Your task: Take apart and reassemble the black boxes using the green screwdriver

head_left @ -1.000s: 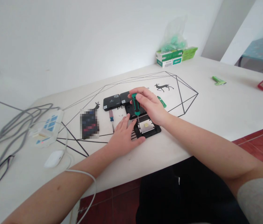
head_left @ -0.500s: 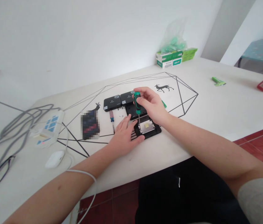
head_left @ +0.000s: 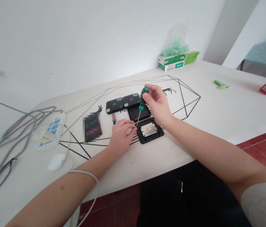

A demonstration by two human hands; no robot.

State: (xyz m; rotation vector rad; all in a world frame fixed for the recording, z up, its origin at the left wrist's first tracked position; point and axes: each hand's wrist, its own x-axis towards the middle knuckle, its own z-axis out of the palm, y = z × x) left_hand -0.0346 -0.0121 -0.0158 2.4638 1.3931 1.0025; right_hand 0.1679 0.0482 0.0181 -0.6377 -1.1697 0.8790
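In my right hand (head_left: 157, 102) is a green-and-black screwdriver (head_left: 143, 99), its handle tilted and its shaft slanting down to the left. My left hand (head_left: 122, 134) has its thumb and fingertips drawn together at the screwdriver's tip; whatever they pinch is too small to make out. Just right of those fingertips lies an open black device casing (head_left: 155, 136) with a silver metal plate (head_left: 144, 129) and a pale yellow pad (head_left: 149, 128) inside. Behind it rests a black cover (head_left: 137, 113), and farther back two closed black boxes (head_left: 114, 105) (head_left: 131, 100) sit side by side.
A second screwdriver (head_left: 114, 118) lies partly behind my left hand. Left of it are a blurred-out dark object (head_left: 92, 127), a white earbud case (head_left: 56, 162), a power strip (head_left: 52, 129) and grey cables (head_left: 32, 118). Green-and-white boxes (head_left: 172, 60) stand against the wall.
The screwdriver's tip has left the casing's metal plate and moved left, its handle tilting right. My left hand has come off the casing and closed its fingertips at the tip.
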